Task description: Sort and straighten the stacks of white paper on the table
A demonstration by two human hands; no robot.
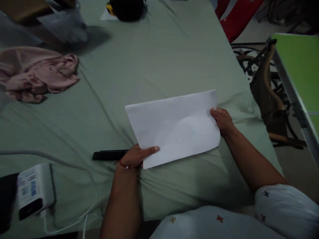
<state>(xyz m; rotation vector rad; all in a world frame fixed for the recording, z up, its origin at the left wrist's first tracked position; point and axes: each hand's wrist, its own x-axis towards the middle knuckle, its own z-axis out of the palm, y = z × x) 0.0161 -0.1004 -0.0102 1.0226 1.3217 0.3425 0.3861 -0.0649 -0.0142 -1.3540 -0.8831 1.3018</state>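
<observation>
A white sheet of paper (174, 127), folded over, lies on the green cloth of the table (154, 63). My left hand (136, 156) grips its near left corner, thumb on top. The paper's right edge is held by my right hand (222, 120), fingers curled over it. A black pen-like bar (109, 155) lies just left of my left hand, partly hidden under it.
A pink crumpled garment (37, 74) lies at the far left. A white adapter with a cable (35, 189) sits at the near left. A dark round object (127, 9) and a clear plastic bag (64, 23) are at the back. A wooden chair (269, 89) and a green tabletop (299, 66) stand to the right.
</observation>
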